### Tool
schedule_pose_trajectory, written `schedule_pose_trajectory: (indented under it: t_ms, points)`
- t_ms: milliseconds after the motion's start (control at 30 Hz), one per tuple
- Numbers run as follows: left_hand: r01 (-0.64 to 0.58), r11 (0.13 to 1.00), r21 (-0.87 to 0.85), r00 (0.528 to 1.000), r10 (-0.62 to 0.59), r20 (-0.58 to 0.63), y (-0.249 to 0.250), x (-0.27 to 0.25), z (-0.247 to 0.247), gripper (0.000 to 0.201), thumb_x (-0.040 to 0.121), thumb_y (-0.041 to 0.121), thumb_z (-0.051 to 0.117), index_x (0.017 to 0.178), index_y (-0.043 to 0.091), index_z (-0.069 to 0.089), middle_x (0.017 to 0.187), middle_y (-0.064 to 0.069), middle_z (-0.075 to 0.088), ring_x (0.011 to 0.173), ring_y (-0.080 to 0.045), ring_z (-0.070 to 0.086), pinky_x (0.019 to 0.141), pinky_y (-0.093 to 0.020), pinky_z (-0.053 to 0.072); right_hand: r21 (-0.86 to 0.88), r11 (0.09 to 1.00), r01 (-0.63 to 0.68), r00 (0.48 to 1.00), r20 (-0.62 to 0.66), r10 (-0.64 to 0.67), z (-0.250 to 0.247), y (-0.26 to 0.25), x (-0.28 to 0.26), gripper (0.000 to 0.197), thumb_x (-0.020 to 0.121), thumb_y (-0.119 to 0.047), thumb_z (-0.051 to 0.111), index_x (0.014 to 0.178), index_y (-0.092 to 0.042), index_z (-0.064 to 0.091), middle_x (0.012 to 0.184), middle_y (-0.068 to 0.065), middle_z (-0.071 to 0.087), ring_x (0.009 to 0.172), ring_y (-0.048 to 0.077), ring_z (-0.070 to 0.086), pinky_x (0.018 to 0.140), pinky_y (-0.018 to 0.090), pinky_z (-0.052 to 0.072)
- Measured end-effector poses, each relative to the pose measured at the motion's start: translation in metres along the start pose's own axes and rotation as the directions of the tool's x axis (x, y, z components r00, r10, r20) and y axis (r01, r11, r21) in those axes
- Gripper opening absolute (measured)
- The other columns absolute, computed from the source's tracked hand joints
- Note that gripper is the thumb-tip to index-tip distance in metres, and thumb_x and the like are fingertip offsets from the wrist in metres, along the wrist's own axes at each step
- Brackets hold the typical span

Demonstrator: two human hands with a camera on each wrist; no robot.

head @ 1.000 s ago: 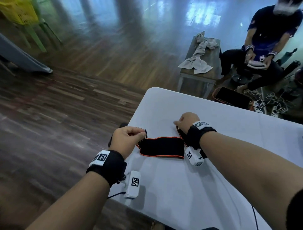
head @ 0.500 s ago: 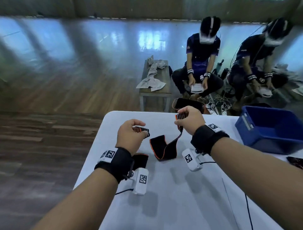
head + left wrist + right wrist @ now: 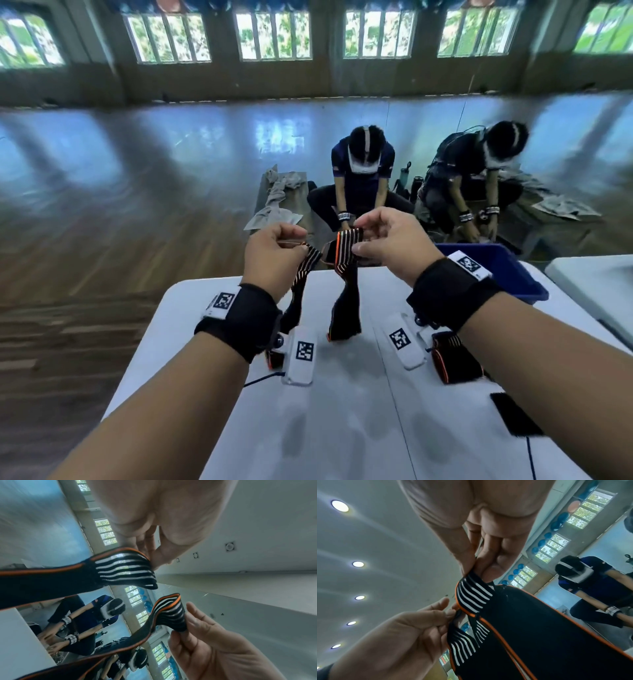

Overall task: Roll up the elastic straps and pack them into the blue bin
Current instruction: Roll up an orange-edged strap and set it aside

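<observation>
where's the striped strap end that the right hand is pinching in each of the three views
Head: upper centre, striped strap end held up by the right hand, above the white table.
Left wrist: lower centre-right, pinched by the hand that comes in from the bottom.
Right wrist: centre, just below this hand's fingertips.
Shared landmark: the seated person in the blue shirt.

white folding table (image 3: 342,428): black phone (image 3: 513,414) near right edge | second white table (image 3: 596,291) to the right | two seated people in headsets (image 3: 363,178) beyond far edge | low bench (image 3: 263,205) with grey cloths (image 3: 277,195)
</observation>
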State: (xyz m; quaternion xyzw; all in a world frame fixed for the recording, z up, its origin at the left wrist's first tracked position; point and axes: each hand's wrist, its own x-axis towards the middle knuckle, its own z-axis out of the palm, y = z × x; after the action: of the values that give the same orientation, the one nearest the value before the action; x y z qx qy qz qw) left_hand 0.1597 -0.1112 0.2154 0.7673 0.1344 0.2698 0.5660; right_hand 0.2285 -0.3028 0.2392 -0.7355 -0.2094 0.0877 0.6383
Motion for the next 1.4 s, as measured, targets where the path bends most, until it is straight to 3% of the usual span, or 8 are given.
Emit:
schedule_pose_trajectory:
  t_ms: [200,367,533,633,733,1000,1200,1400]
  points:
    - [-0.03,0.999,-0.03,0.999,0.031,0.022,0.03,-0.01,0.024,0.023,0.078,-0.008,0.07,0.083,0.014,0.069,0.082,0.0,0.07,0.071,-0.009,0.065,0.061,-0.017,0.05,-0.057,0.997,0.051,0.997,-0.06,-0.055,-0.023,-0.002,-0.012,0.024,0.085,0.007,0.07,0.088,-0.016,0.064,0.075,0.002,0.067,0.069,0.016,0.065,0.068,0.042,0.061]
    - [0.011,0.998,-0.061,0.997,-0.006,0.074,0.044,-0.022,0.038,0.03,0.078,-0.016,0.064,0.085,0.013,0.07,0.077,-0.009,0.07,0.068,-0.018,0.069,0.058,-0.032,0.059,-0.134,0.987,0.092,0.992,-0.078,-0.103,-0.046,-0.002,-0.02,0.03,0.081,0.003,0.072,0.084,-0.027,0.068,0.077,-0.003,0.069,0.068,0.017,0.063,0.072,0.045,0.06]
    - [-0.005,0.996,-0.095,0.997,0.013,0.081,0.053,-0.027,0.049,0.03,0.077,-0.014,0.069,0.085,0.015,0.071,0.084,-0.013,0.071,0.069,-0.024,0.071,0.063,-0.038,0.062,0.017,0.993,0.115,0.987,-0.112,-0.112,-0.056,-0.015,-0.029,0.025,0.078,0.012,0.074,0.086,-0.01,0.065,0.088,0.02,0.069,0.073,0.024,0.068,0.072,0.045,0.062]
    - [0.006,0.994,-0.113,0.995,0.005,0.099,0.06,-0.031,0.054,0.028,0.073,-0.007,0.075,0.082,0.02,0.072,0.086,-0.015,0.073,0.08,-0.036,0.074,0.074,-0.052,0.063,0.042,0.991,0.131,0.984,-0.13,-0.124,-0.056,-0.02,-0.032,0.026,0.077,0.013,0.076,0.085,-0.008,0.064,0.095,0.03,0.068,0.077,0.032,0.07,0.074,0.051,0.062]
    - [-0.015,0.992,-0.124,0.995,0.027,0.096,0.067,-0.034,0.057,0.029,0.073,-0.008,0.077,0.081,0.019,0.071,0.086,-0.01,0.073,0.079,-0.032,0.073,0.079,-0.053,0.062,-0.002,0.99,0.141,0.98,-0.144,-0.14,-0.053,-0.018,-0.032,0.026,0.073,0.006,0.08,0.082,-0.014,0.065,0.09,0.023,0.071,0.083,0.04,0.072,0.073,0.056,0.061]
    - [0.015,0.976,-0.217,0.996,0.006,0.095,0.075,-0.041,0.063,0.028,0.075,-0.017,0.074,0.087,0.008,0.068,0.086,-0.006,0.069,0.073,-0.024,0.071,0.076,-0.045,0.062,-0.021,0.997,0.075,0.984,-0.158,-0.077,-0.055,-0.01,-0.037,0.025,0.076,0.004,0.081,0.085,-0.01,0.063,0.089,0.016,0.068,0.074,0.036,0.072,0.067,0.056,0.061]
    - [0.037,0.967,-0.253,0.995,-0.011,0.101,0.075,-0.045,0.07,0.028,0.075,-0.018,0.073,0.087,0.007,0.068,0.089,-0.008,0.071,0.07,-0.02,0.071,0.075,-0.042,0.061,-0.096,0.992,0.081,0.963,-0.249,-0.103,-0.059,-0.004,-0.038,0.012,0.081,-0.009,0.081,0.083,-0.01,0.068,0.075,0.005,0.07,0.06,0.016,0.067,0.059,0.032,0.061]
    - [0.06,0.969,-0.24,0.996,-0.041,0.084,0.069,-0.049,0.077,0.028,0.074,-0.014,0.074,0.083,0.012,0.069,0.083,-0.009,0.071,0.079,-0.031,0.071,0.081,-0.06,0.059,0.047,0.998,0.041,0.974,-0.224,-0.029,-0.059,0.003,-0.044,0.007,0.086,0.005,0.07,0.086,-0.002,0.068,0.082,0.015,0.071,0.066,0.022,0.071,0.061,0.032,0.062]
